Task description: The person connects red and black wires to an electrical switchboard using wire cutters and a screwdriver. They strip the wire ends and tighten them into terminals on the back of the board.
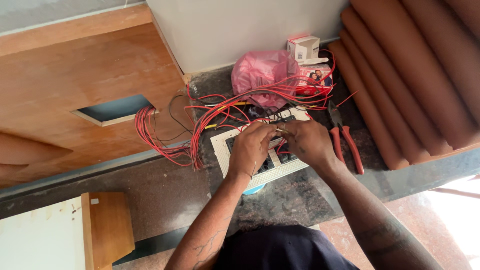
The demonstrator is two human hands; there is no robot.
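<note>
A white switch plate (220, 145) lies back-up on the dark stone counter, with black switch modules set in it. Many red wires (225, 107) run from a rectangular cutout (117, 108) in the wooden panel to the plate. My left hand (252, 147) rests over the plate's middle, fingers pinched together on a wire end. Facing it, my right hand (307, 142) pinches the same small wire end. The fingertips of both hands meet above the modules. What lies under the hands is hidden.
Red-handled pliers (345, 142) lie on the counter just right of my right hand. A pink plastic bag (262, 72) and small cardboard boxes (304, 47) sit at the back. Ribbed brown cushions (415, 75) fill the right side. A wooden block (107, 225) sits lower left.
</note>
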